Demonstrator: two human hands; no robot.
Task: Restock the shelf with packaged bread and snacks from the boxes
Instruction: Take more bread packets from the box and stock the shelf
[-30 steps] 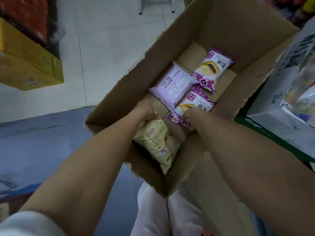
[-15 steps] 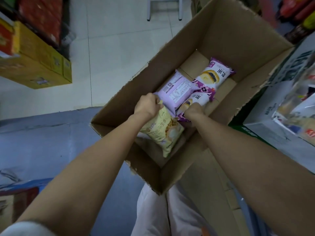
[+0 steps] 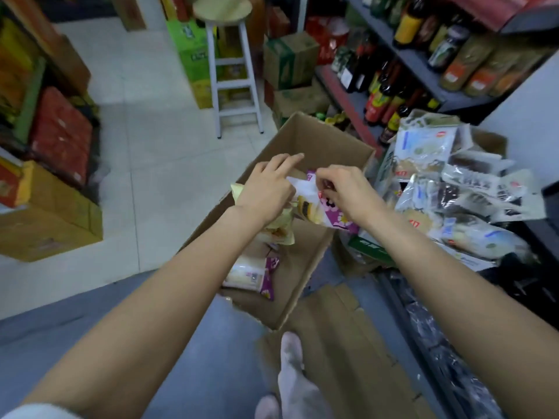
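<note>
An open cardboard box point(image 3: 305, 282) stands on the floor in front of me. Above it my left hand point(image 3: 266, 189) holds a yellow bread pack point(image 3: 279, 229) that hangs below the palm, with the index finger pointing out. My right hand point(image 3: 344, 189) pinches the top of a purple and white bread pack point(image 3: 320, 207) beside it. The two hands are close together and the packs touch. One more purple pack point(image 3: 251, 273) lies on the box bottom.
To the right a pile of packaged bread point(image 3: 453, 189) lies on a low shelf, with bottles point(image 3: 390, 95) on racks behind. A white stool point(image 3: 233, 65) stands beyond the box. Stacked cartons point(image 3: 51, 207) line the left side. Flattened cardboard point(image 3: 341, 343) covers the floor near my feet.
Both hands have lifted out of the box, each with a pack. My view has tipped up, so the shelf, the stool and the aisle now show.
</note>
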